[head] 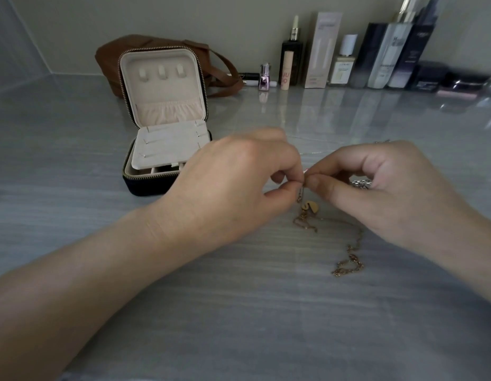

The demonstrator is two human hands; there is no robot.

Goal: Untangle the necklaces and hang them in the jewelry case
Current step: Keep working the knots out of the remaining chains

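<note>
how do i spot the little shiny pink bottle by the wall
Find the brown leather bag behind the open black jewelry case. Right of the bag's strap a row of cosmetics lines the wall; the small shiny pink bottle stands near the left end, the only metallic pink item, beside a taller peach tube.

We had the jewelry case (161, 125) open on the table (238, 312), left of centre, lid upright at its rear. The bag (112, 53) sat directly behind it, at the wall. A row of bottles (348, 59) ran along the back edge to the right. Our left hand (233, 182) and right hand (390, 188) met just right of the case (fingertips touching). The chain necklace (348, 259) hung from that pinch onto the table, trailing right and nearer us. Another necklace (361, 184) sat under the right hand.
</note>
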